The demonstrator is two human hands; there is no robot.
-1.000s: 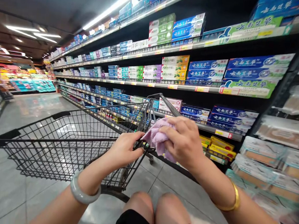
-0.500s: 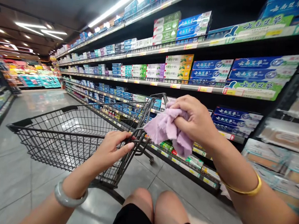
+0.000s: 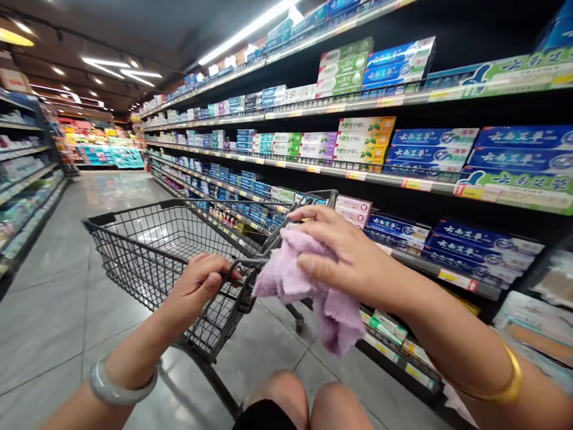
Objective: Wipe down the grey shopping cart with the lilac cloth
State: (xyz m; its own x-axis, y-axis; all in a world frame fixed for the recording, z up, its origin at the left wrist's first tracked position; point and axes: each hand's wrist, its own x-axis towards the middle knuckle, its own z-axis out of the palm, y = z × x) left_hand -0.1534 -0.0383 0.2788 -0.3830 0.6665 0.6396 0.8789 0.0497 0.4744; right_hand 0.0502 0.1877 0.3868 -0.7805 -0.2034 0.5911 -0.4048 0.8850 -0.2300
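A black wire shopping cart (image 3: 146, 263) stands on the grey tiled floor, left of centre. My left hand (image 3: 203, 284) is closed round the cart's frame near its handle end, with a grey bangle on that wrist. My right hand (image 3: 331, 252) holds a crumpled light purple cloth (image 3: 294, 272) against the upper part of the cart frame. The cloth's lower end hangs loose below the palm, and a gold bangle circles that forearm. Part of the frame under the cloth is hidden.
A long shelf (image 3: 315, 167) with stacked toothpaste boxes (image 3: 363, 141) runs along the right side, close to my right arm. Another stocked shelf (image 3: 13, 184) lines the left of the aisle. My knees (image 3: 314, 411) are at the bottom.
The view has turned so the cart and shelves sit differently. My right hand has lowered with the cloth onto the cart frame, its fingers more spread. My left hand still grips the cart.
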